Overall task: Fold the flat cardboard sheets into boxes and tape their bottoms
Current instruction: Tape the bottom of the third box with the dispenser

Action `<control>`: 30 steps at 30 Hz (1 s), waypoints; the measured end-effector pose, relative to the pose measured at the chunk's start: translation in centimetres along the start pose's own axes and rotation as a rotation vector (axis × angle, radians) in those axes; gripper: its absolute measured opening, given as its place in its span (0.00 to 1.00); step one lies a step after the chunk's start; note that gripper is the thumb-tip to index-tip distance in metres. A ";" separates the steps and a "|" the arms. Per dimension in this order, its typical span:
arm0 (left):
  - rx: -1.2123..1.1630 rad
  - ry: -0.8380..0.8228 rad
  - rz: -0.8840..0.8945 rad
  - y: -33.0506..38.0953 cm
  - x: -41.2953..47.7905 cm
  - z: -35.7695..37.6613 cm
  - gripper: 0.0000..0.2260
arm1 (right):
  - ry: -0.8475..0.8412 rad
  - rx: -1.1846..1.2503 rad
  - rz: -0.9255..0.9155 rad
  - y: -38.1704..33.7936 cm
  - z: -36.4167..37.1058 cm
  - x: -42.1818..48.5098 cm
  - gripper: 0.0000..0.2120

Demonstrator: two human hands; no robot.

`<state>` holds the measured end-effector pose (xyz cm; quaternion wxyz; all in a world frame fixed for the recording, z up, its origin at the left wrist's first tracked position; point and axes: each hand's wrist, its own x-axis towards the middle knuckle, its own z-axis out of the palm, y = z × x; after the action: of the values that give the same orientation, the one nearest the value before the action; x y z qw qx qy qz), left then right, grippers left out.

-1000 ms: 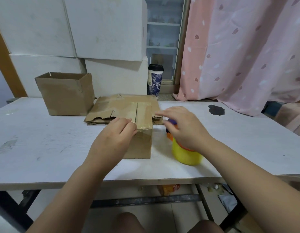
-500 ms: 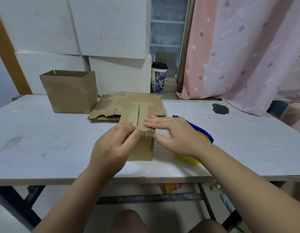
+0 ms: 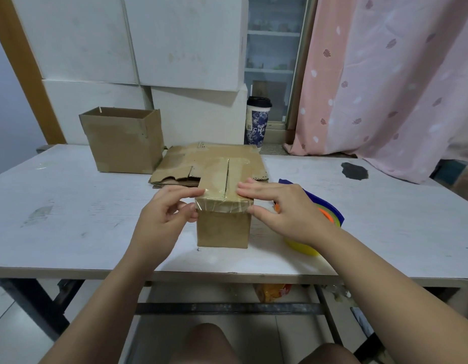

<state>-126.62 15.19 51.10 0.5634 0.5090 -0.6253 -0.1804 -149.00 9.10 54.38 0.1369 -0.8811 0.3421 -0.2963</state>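
Observation:
A small cardboard box (image 3: 223, 227) stands upside down near the table's front edge, its flaps closed on top and clear tape over the seam and front rim. My left hand (image 3: 162, 219) pinches the box's top left edge, index finger on top and thumb against the side. My right hand (image 3: 288, 214) lays straight fingers on the top right edge, its thumb touching the right front corner. Behind the box lies a stack of flat cardboard sheets (image 3: 180, 169). A tape dispenser (image 3: 330, 210) with a yellow roll lies on the table under my right wrist.
An open folded box (image 3: 122, 143) stands at the back left of the white table (image 3: 70, 219). A lidded paper cup (image 3: 257, 122) stands beyond the far edge, beside large white boxes (image 3: 185, 40). A pink curtain (image 3: 385, 74) hangs on the right. A dark stain (image 3: 354, 170) marks the tabletop.
My right hand let go of the tape dispenser and moved left onto the box's top right edge. My left hand slid from the top to the box's left edge.

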 end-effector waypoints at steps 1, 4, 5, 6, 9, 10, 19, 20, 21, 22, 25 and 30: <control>0.016 -0.012 0.000 -0.1 0.1 -0.2 0.18 | 0.016 0.014 0.006 0.0 0.1 0.0 0.17; 0.031 -0.029 0.019 -0.3 0.4 -0.6 0.18 | 0.065 0.062 0.029 -0.1 0.5 -0.2 0.16; 0.036 -0.037 0.044 -0.3 0.5 -0.6 0.18 | 0.080 0.078 0.037 -0.1 0.7 -0.2 0.16; 0.056 -0.049 0.076 -0.2 0.7 -0.6 0.18 | 0.096 0.094 0.045 -0.2 0.9 -0.2 0.16; 0.173 -0.100 0.142 -0.2 1.2 -0.5 0.15 | 0.139 0.135 0.054 -0.4 1.2 -0.3 0.16; 0.179 -0.113 0.143 -0.3 1.3 -0.4 0.14 | 0.145 0.147 0.057 -0.4 1.3 -0.4 0.16; -0.068 -0.280 0.046 -1.4 1.9 -1.2 0.11 | 0.228 0.342 0.091 -0.3 2.7 -0.9 0.15; -0.095 -0.295 0.030 -1.5 1.9 -1.2 0.12 | 0.232 0.358 0.089 -0.3 2.9 -0.9 0.15; -0.122 -0.305 0.017 -1.6 2.0 -1.3 0.12 | 0.234 0.370 0.087 -0.2 3.0 -0.9 0.15; -0.144 -0.311 0.007 -1.6 2.0 -1.3 0.12 | 0.235 0.382 0.084 -0.2 3.1 -0.9 0.16; -0.181 -0.315 -0.003 -1.9 2.0 -1.3 0.12 | 0.238 0.402 0.073 -0.1 3.4 -1.1 0.17; -0.240 -0.240 0.031 -2.3 1.3 -0.2 0.13 | 0.259 0.391 0.049 0.3 3.8 -1.1 0.16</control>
<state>-125.21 13.26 50.00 0.5441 0.4032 -0.6698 -0.3044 -147.46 9.74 50.79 0.2672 -0.7839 0.3143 -0.4641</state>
